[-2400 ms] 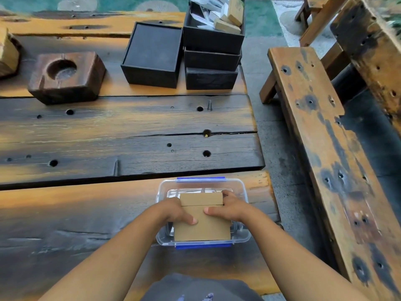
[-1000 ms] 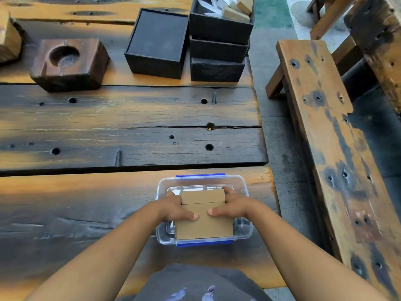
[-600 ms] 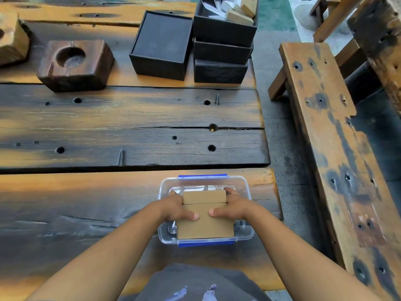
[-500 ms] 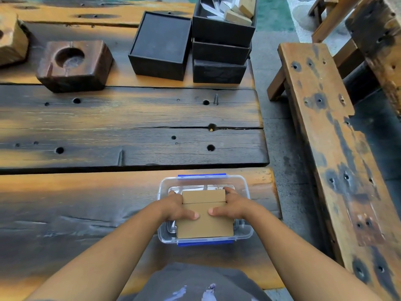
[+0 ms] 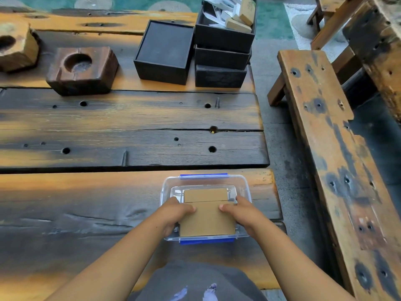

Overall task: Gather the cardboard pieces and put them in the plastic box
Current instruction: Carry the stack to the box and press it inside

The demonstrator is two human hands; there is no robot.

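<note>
**Cardboard going down into the box, both hands on it**

The person is holding a stack of cardboard over the clear plastic box, which is sitting at the near edge of the tabletop, towards its right end. The stack is lying flat, and its long axis is running away from the person, in line with the box's blue clips front and back. A further brown piece is showing beyond the main one, inside the box walls; whether it is part of the held stack or is already resting inside cannot be told.

The left hand is gripping the stack's left edge and the right hand its right edge, so the cardboard is lying straight between them, equally near to both. Each thumb is pressing on the top face, and the other fingers are curling under or down the sides, out of view; both hands are clamped on the stack rather than spread.

The stack looks to be at about rim level, its near edge lying over the box's front wall. My reading is that the next move is straight down, and the fit looks close: the sides are nearly meeting the walls, so the fingers may have to slip out as it drops.
</note>
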